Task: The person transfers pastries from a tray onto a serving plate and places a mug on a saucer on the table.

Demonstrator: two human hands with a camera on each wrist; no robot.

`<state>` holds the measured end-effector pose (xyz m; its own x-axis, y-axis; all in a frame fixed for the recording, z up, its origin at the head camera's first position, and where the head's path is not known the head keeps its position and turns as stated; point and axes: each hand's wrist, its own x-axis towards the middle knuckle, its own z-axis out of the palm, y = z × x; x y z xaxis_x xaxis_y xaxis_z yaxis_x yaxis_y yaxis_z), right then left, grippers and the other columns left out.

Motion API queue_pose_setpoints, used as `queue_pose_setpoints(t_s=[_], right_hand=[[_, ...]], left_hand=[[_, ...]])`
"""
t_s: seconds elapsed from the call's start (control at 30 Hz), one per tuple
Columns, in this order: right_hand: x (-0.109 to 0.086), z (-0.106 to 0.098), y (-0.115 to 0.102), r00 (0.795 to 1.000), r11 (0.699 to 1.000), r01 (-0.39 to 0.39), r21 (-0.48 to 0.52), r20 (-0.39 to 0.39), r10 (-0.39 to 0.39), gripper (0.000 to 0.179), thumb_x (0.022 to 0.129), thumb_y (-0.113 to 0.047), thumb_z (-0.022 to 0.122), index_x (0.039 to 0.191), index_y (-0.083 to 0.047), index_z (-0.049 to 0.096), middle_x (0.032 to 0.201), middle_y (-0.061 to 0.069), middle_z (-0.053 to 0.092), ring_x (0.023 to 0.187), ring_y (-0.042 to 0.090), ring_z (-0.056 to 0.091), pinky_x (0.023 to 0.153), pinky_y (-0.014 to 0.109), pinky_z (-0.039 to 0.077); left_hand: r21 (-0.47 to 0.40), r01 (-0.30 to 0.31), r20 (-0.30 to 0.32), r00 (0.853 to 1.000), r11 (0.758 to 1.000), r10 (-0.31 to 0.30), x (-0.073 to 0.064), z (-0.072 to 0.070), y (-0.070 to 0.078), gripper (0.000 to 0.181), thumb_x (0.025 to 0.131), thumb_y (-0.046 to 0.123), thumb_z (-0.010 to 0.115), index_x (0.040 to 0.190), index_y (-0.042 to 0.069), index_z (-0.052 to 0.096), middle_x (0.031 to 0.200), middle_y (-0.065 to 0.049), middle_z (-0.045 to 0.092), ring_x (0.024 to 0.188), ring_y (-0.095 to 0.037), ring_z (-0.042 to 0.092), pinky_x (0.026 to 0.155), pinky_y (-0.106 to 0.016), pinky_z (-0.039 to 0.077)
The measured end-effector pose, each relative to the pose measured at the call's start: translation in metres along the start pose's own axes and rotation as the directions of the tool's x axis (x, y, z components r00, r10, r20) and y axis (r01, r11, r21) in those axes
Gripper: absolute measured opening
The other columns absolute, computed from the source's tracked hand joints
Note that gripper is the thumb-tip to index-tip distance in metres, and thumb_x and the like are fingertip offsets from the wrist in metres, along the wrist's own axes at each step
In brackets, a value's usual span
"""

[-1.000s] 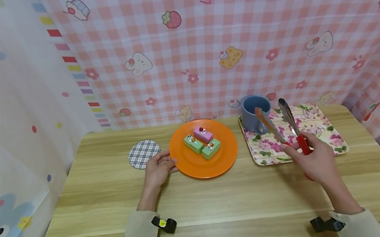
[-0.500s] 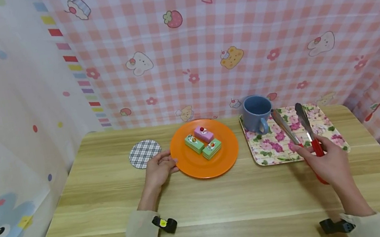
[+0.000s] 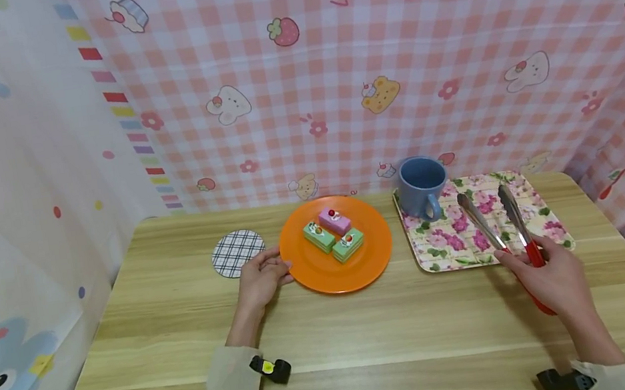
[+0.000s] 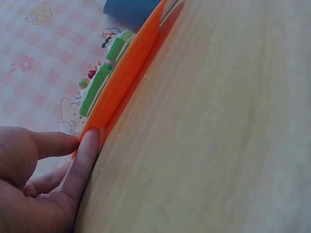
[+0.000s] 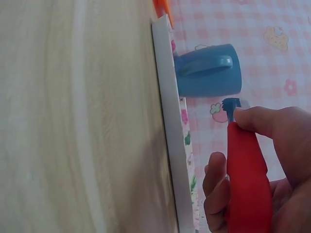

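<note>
My left hand (image 3: 261, 280) pinches the left rim of an orange plate (image 3: 306, 277), thumb and fingers on either side of the edge in the left wrist view. On the plate lie two green cake slices (image 3: 348, 244) and a pink cake slice (image 3: 334, 220), each with a topping. My right hand (image 3: 551, 274) grips red-handled metal tongs (image 3: 516, 218) by the handles. The tong arms stand spread apart with nothing between them, over the floral tray (image 3: 448, 249). On the tray's back left corner stands a blue mug (image 3: 422, 187), its handle facing the front.
A round checked coaster (image 3: 233, 255) lies on the wooden table (image 3: 336, 353) left of the plate, just behind the left hand. A pink checked cloth (image 3: 297, 89) hangs right behind the table's back edge, with more cloth at both sides.
My right hand has carried the tongs to the right and toward the front, away from the mug and over the tray's right part. My left hand and the plate have stayed in place.
</note>
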<state>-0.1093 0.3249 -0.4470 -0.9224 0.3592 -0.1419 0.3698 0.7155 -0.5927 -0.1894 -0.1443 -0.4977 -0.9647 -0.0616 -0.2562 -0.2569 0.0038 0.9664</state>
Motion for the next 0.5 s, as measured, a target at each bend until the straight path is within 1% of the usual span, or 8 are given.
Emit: queue_pose_setpoints(t_s=[0.07,0.13,0.2,0.23,0.3,0.43,0.47,0.5], right_hand=[[0.000,-0.002,0.003,1.000,1.000,-0.022,-0.014,0.012,0.022,0.102,0.090,-0.070,0.062,0.152,0.007,0.038,0.132,0.033,0.059,0.111,0.043,0.059,0.069,0.035,0.053],[-0.001,-0.003,0.005,0.999,0.999,-0.039,-0.025,0.017,0.040,0.101,0.089,-0.071,0.062,0.150,0.007,0.039,0.130,0.034,0.057,0.111,0.044,0.057,0.070,0.037,0.053],[-0.001,-0.004,0.008,0.999,0.998,-0.044,-0.038,0.020,0.045,0.101,0.090,-0.071,0.061,0.149,0.008,0.040,0.128,0.033,0.057,0.112,0.044,0.057,0.070,0.035,0.052],[-0.001,-0.004,0.009,0.999,0.998,-0.047,-0.040,0.021,0.047,0.099,0.090,-0.071,0.062,0.146,0.007,0.043,0.124,0.032,0.059,0.109,0.043,0.058,0.068,0.034,0.052],[-0.001,-0.005,0.012,0.998,0.997,-0.048,-0.052,0.032,0.050,0.099,0.090,-0.071,0.061,0.145,0.008,0.042,0.122,0.031,0.060,0.109,0.043,0.058,0.066,0.031,0.050],[0.000,-0.008,0.018,0.997,0.995,-0.059,-0.077,0.054,0.063,0.103,0.090,-0.073,0.059,0.149,0.009,0.038,0.127,0.034,0.056,0.112,0.045,0.057,0.068,0.031,0.050],[0.000,-0.008,0.020,0.996,0.995,-0.058,-0.082,0.058,0.063,0.106,0.090,-0.073,0.059,0.150,0.011,0.035,0.129,0.035,0.055,0.114,0.046,0.056,0.071,0.032,0.050],[0.000,-0.008,0.022,0.996,0.995,-0.061,-0.084,0.057,0.066,0.106,0.090,-0.073,0.059,0.150,0.011,0.035,0.129,0.034,0.056,0.114,0.046,0.056,0.072,0.033,0.051]], left_hand=[[-0.001,0.004,0.001,1.000,1.000,-0.004,-0.001,0.000,0.001,0.041,0.098,0.000,0.065,0.139,0.001,0.059,0.106,-0.015,0.066,0.082,-0.013,0.069,0.076,-0.027,0.066],[-0.002,0.009,0.001,1.000,1.000,-0.009,-0.001,0.000,0.001,0.042,0.098,0.000,0.065,0.139,0.002,0.059,0.107,-0.016,0.066,0.082,-0.013,0.069,0.077,-0.027,0.066],[-0.001,0.012,0.001,1.000,1.000,-0.012,-0.002,0.000,0.002,0.041,0.098,0.001,0.065,0.139,0.002,0.059,0.107,-0.016,0.067,0.083,-0.013,0.069,0.077,-0.028,0.067],[-0.001,0.013,0.001,1.000,1.000,-0.013,-0.002,0.000,0.002,0.042,0.098,0.001,0.065,0.139,0.002,0.059,0.107,-0.016,0.067,0.083,-0.013,0.069,0.078,-0.028,0.067],[0.000,0.014,0.000,1.000,1.000,-0.014,-0.002,0.000,0.002,0.042,0.098,0.001,0.065,0.139,0.002,0.059,0.107,-0.015,0.067,0.083,-0.013,0.069,0.078,-0.028,0.067],[-0.003,0.015,-0.001,1.000,1.000,-0.015,-0.002,0.000,0.001,0.042,0.098,0.001,0.065,0.139,0.002,0.059,0.106,-0.015,0.067,0.082,-0.012,0.069,0.077,-0.028,0.067],[-0.005,0.016,-0.001,1.000,1.000,-0.016,-0.001,0.000,0.001,0.042,0.098,0.001,0.065,0.139,0.002,0.059,0.105,-0.014,0.067,0.082,-0.012,0.069,0.077,-0.028,0.067],[-0.007,0.018,-0.002,1.000,1.000,-0.018,-0.001,0.000,0.001,0.042,0.098,0.000,0.065,0.139,0.002,0.059,0.105,-0.014,0.066,0.081,-0.012,0.069,0.077,-0.028,0.067]])
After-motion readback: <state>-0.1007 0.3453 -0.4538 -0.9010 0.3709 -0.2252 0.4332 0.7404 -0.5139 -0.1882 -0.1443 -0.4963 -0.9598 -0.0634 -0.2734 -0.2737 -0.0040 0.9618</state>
